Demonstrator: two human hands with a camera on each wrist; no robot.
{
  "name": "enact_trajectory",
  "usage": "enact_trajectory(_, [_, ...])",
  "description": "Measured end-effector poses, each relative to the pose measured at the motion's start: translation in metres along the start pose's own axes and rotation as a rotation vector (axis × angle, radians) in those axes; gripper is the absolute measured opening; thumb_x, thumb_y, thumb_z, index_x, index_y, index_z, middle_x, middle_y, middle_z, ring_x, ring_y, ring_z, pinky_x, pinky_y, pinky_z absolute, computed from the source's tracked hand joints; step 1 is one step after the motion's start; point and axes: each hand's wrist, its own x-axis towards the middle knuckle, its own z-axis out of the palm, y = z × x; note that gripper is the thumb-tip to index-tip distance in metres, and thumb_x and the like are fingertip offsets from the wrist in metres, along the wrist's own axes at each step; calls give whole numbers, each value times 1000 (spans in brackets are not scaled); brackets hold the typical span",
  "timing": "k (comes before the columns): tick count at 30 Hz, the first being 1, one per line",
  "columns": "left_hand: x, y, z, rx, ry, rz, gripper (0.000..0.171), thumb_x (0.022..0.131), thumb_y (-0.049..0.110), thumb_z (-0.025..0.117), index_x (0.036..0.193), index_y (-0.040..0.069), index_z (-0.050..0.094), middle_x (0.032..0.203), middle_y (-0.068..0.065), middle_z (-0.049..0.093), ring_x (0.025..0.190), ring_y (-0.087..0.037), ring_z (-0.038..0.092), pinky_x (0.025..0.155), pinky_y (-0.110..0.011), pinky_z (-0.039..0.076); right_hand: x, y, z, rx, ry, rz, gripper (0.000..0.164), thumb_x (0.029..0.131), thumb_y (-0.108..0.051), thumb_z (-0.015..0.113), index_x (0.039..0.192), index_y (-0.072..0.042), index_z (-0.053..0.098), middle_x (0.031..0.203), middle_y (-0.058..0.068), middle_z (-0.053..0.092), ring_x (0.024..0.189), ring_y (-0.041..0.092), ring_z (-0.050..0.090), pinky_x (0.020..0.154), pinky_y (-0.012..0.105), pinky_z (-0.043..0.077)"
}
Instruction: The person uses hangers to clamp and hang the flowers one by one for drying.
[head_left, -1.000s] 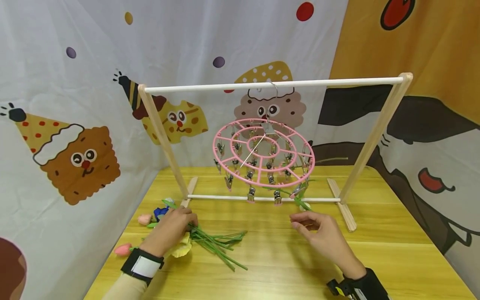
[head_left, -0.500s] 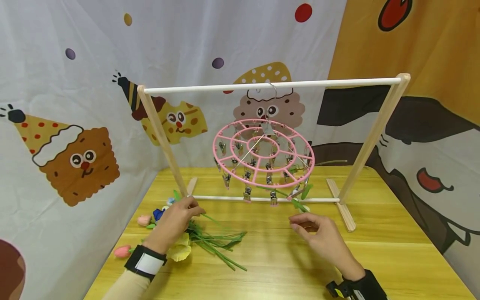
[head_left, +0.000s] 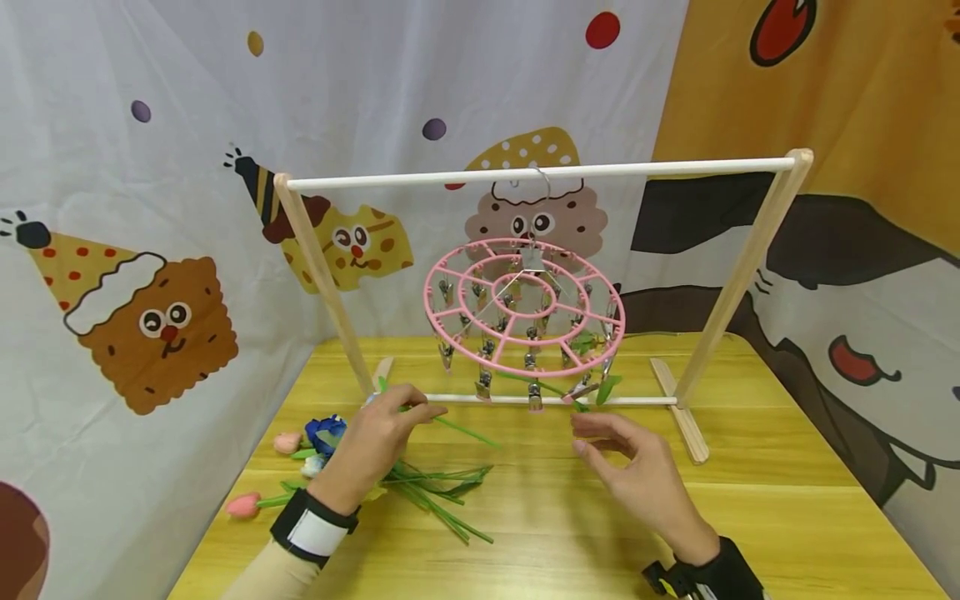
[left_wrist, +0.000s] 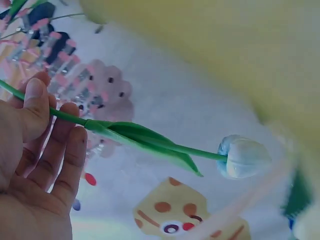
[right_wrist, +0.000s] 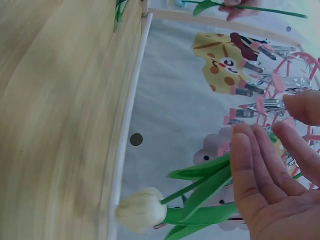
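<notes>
My left hand (head_left: 378,437) pinches the green stem of a pale blue-white tulip (left_wrist: 245,157) between thumb and fingers, raised over a pile of artificial flowers. In the head view its stem points right, toward the middle. My right hand (head_left: 633,471) holds nothing; its fingers are gently bent and the thumb stands apart, just below the right front of a round pink clip hanger (head_left: 426,296). Metal clips with pink tips dangle from the hanger. In the right wrist view a white tulip (right_wrist: 141,210) with green leaves is close to the right fingertips.
The hanger hooks onto the white top bar (head_left: 675,168) of a wooden-legged rack, which has a lower white bar (head_left: 450,397). Left on the wooden table lie a blue flower (head_left: 326,433), pink tulips (head_left: 244,505) and several green stems (head_left: 450,521). A cartoon curtain hangs behind.
My left hand has lifted the pale tulip out of the pile and carried it a little right. The hanger has turned slightly. My right hand has barely moved.
</notes>
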Motion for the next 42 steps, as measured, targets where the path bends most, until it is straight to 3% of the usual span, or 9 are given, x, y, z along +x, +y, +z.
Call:
enact_trajectory(7, [11, 12, 2, -75, 122, 42, 38, 91, -9, 93, 119, 15, 89, 108, -6, 71, 88, -15, 76, 65, -24, 64, 2, -17, 8, 48, 39, -160, 52, 100, 5, 89, 147, -13, 78, 140, 9, 83, 121, 9, 82, 101, 28, 71])
enact_trajectory(14, [19, 21, 6, -175, 213, 8, 35, 91, -11, 93, 117, 13, 89, 104, -6, 73, 82, -13, 74, 70, -22, 63, 8, -31, 21, 12, 24, -264, 56, 100, 2, 90, 152, -10, 74, 145, 14, 81, 128, 15, 82, 107, 31, 69])
enact_trajectory(18, [22, 27, 11, -249, 268, -15, 40, 90, -14, 91, 120, 12, 89, 104, -5, 75, 80, -14, 74, 70, -19, 60, 12, -40, 26, 10, 23, -247, 54, 101, 1, 90, 152, -8, 75, 146, 15, 81, 127, 18, 83, 107, 31, 69])
enact_trajectory(27, [31, 39, 15, -363, 352, -91, 32, 88, -15, 92, 112, 5, 85, 101, -8, 78, 84, -20, 80, 79, -20, 68, 15, -48, 33, -5, 74, -245, 57, 100, 5, 88, 154, -8, 75, 145, 14, 83, 120, 22, 86, 102, 25, 69])
enact_trajectory(33, [37, 47, 17, -427, 364, -140, 26, 94, -12, 90, 112, 6, 85, 105, -9, 81, 87, -21, 82, 81, -19, 69, 15, -51, 35, -7, 79, -216, 60, 101, 7, 86, 158, -7, 72, 146, 18, 82, 123, 19, 85, 102, 21, 67])
enact_trajectory(42, [42, 56, 20, -454, 349, -242, 20, 99, -3, 89, 112, 10, 83, 110, -5, 84, 93, -19, 84, 78, -22, 70, 17, -55, 40, -20, 105, -205, 53, 102, 7, 85, 153, -4, 74, 142, 21, 83, 116, 28, 88, 103, 17, 66])
